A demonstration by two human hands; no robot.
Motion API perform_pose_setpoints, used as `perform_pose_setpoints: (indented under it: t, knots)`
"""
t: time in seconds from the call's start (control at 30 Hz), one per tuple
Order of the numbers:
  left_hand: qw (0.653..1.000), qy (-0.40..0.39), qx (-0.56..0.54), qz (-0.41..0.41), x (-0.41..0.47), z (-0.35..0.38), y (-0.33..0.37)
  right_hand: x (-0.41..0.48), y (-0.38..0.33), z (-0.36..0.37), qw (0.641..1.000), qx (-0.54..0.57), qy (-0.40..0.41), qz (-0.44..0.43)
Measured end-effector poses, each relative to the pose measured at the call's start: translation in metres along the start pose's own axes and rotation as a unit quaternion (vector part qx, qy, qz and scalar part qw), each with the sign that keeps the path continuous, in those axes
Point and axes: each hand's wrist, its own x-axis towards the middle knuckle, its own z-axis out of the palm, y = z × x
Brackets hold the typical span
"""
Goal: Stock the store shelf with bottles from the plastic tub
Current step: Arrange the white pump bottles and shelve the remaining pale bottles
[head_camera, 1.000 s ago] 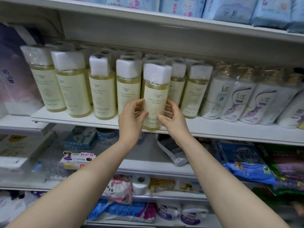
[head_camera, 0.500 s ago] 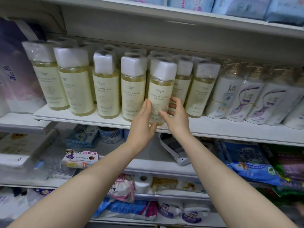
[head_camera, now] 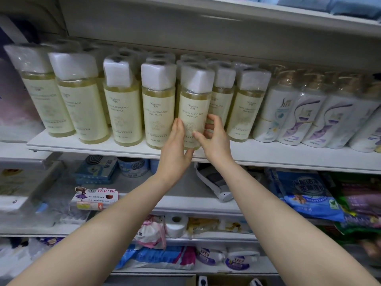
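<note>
A pale yellow bottle [head_camera: 193, 106] with a white square cap stands on the white shelf [head_camera: 268, 154], in the front row of several matching bottles [head_camera: 123, 108]. My left hand [head_camera: 175, 149] presses flat against its lower left side, thumb under its base edge. My right hand [head_camera: 214, 139] holds its lower right side with curled fingers. The bottle's base rests near the shelf's front edge. The plastic tub is out of view.
White and purple pump bottles [head_camera: 305, 120] fill the shelf to the right. A shelf board [head_camera: 206, 23] hangs close above the caps. Below sit blue boxes [head_camera: 97, 168], a blue bag [head_camera: 307, 195], a paper roll [head_camera: 176, 225] and other packets.
The bottle has gone from the shelf's front edge back into the row and now stands upright beside its neighbours. Both hands stayed on its lower sides and moved forward with it.
</note>
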Motion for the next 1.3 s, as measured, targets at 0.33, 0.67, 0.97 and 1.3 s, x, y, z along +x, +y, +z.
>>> perform_pose_setpoints:
  t: [0.33,0.67,0.97,1.3]
  knots:
    - [0.994,0.106,0.017,-0.030,-0.033,0.036,0.036,-0.019,0.019,-0.046,0.998,-0.019,-0.051,-0.024]
    - [0.989,0.124,0.007,-0.075,-0.068,0.108,0.101,-0.057,0.071,-0.140,0.992,-0.010,-0.104,-0.070]
    - [0.989,0.094,0.010,-0.112,-0.151,0.181,0.134,-0.104,0.147,-0.186,0.985,0.009,-0.166,-0.039]
    - [0.979,0.034,0.028,-0.200,-0.233,0.234,0.118,-0.168,0.238,-0.207,0.972,-0.009,-0.229,0.049]
